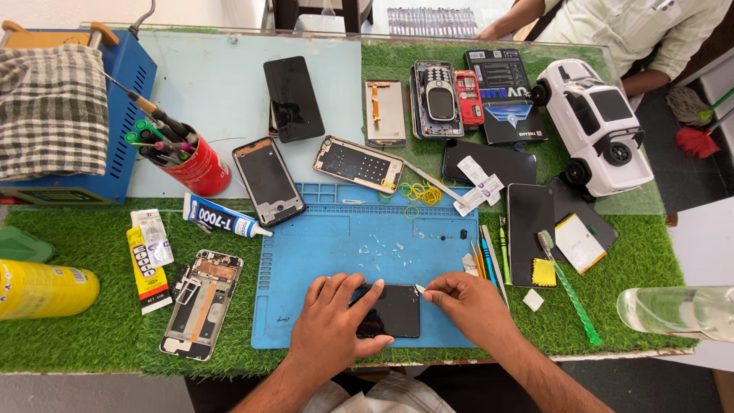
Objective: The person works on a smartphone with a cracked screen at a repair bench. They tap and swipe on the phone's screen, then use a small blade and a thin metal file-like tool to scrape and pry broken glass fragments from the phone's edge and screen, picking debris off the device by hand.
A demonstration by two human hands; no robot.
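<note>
A black phone (396, 313) lies flat on the blue work mat (336, 245) near the table's front edge. My left hand (330, 325) rests on its left half, fingers spread over the glass and holding it down. My right hand (465, 302) sits at the phone's top right corner and pinches a small white tab (420, 288) between thumb and forefinger. The phone's left side is hidden under my left hand.
Several opened phones and screens lie about: a bare phone frame (201, 304) at the left, a glue tube (222, 216), a red tool cup (195, 164), yellow rubber bands (422, 193), a toothbrush (567, 284), a white toy car (595, 126). Another person's arm (642, 46) is across the table.
</note>
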